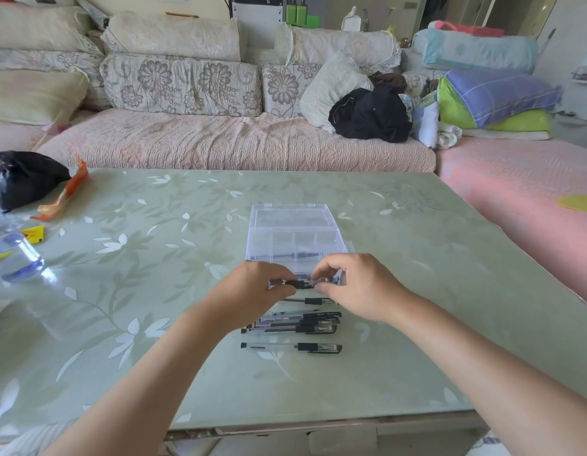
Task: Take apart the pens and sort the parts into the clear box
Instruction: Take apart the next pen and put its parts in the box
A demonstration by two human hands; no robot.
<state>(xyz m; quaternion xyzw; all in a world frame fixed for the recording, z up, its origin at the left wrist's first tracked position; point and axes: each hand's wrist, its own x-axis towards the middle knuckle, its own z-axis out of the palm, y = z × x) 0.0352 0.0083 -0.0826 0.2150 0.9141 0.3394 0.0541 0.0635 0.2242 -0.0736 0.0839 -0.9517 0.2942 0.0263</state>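
Pen under work: clear plastic gel pen with black rubber grip, level, just below centre of frame, at the near edge of the clear plastic compartment box. Left hand: fingers curled round the barrel end. Right hand: thumb and forefinger pinched on the other end (cap or nose cone, too small to tell). Judgement: keep the left steady, twist or pull with the right along the pen's axis, close to the box so small parts are not lost. Spare pens lie on the green floral glass table, just below the hands.

Single head-worn wide view, forward and down over the table, sofa beyond
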